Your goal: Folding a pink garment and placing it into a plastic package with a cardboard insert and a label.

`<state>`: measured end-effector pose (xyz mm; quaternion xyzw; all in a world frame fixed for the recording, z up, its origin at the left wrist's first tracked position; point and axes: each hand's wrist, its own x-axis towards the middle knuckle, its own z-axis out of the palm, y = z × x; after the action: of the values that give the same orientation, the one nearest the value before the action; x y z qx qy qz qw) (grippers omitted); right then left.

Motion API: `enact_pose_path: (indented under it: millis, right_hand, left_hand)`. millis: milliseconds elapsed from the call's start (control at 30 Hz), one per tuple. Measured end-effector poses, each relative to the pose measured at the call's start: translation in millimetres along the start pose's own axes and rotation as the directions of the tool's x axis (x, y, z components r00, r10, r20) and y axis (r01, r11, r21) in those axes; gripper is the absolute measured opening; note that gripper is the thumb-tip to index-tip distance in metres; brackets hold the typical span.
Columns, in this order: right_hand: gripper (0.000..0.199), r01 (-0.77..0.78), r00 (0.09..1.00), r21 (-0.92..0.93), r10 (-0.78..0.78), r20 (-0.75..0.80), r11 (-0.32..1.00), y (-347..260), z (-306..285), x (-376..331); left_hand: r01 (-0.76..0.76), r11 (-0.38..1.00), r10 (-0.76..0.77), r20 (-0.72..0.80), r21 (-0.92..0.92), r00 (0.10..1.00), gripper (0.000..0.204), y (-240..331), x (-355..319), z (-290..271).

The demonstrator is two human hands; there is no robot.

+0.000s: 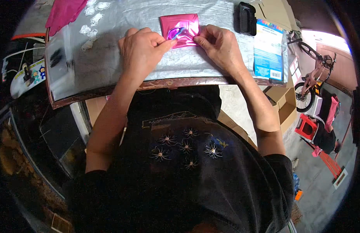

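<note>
A square of shiny pink folded foil [184, 20] lies on the silver-grey table cover in front of me. At its middle is a glossy purple and blue patch [175, 32]; whether it is printed on the foil or a separate piece I cannot tell. My left hand [144, 48] pinches the foil's lower left part between thumb and fingers. On the other side my right hand [222, 44] is closed on the right edge, thumb on top. Both wrists rest near the table's front edge, and the foil stays flat on the cover.
Small bundles of white string [95, 19] and a deep pink cloth or bag [65, 14] lie at the upper left. To the right are a black plastic tray [247, 19] and a blue and white printed package [268, 50]. Cardboard boxes [287, 106] and a bicycle [314, 73] stand beyond.
</note>
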<state>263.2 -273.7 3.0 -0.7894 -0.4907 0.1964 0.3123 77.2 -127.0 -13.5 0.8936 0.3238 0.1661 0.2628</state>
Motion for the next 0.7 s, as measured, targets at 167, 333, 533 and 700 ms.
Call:
enact_pose_path:
  millis: [167,333,533,700]
  right_hand:
    - [0.009,0.19,0.968,0.038,-0.18,-0.173,0.981,-0.4,6.4,-13.8]
    - [0.024,0.528,0.808,-0.217,-0.565,-0.17,0.821,-25.6,23.3,-20.2]
    - [0.034,0.4,0.897,-0.162,-0.422,-0.133,0.902,-7.2,27.5,-24.7]
    - [0.034,0.42,0.89,-0.187,-0.443,-0.109,0.888,-3.6,29.2,-21.9]
  left_hand:
    - [0.043,0.999,-0.044,0.08,0.022,0.996,0.035,-0.6,2.5,-2.4]
    - [0.072,0.997,-0.076,0.122,0.032,0.99,0.036,-1.5,5.0,-0.7]
    - [0.018,0.998,-0.023,0.086,0.055,0.996,0.029,1.5,7.4,-5.5]
    - [-0.155,0.881,0.158,-0.03,-0.446,0.987,0.017,-12.4,-0.4,-18.4]
